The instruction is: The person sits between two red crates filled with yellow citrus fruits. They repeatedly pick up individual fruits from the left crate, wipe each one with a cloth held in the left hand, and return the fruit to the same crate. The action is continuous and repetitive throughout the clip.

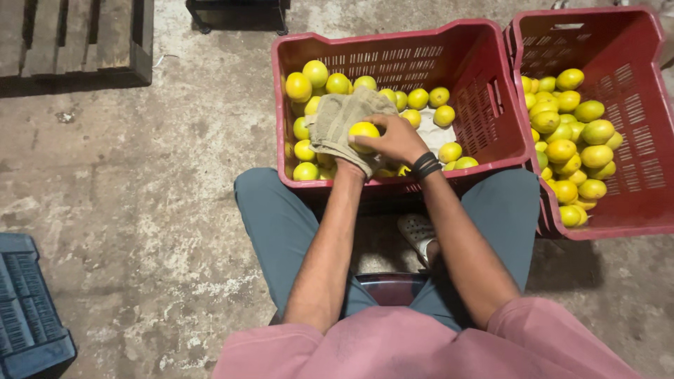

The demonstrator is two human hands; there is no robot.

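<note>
Yellow citrus fruit (pixel 364 133) sits cupped in a beige cloth (pixel 337 119) over the near red plastic crate (pixel 393 42). The left hand (pixel 345 156) is under the cloth, so its grip cannot be told; the right hand (pixel 397 139) has its fingers curled around the fruit. More yellow fruits fill a second red crate (pixel 632 56) just to the right

crate walls (pixel 393 43) hem hands | open above fruit (pixel 430 98)
</note>
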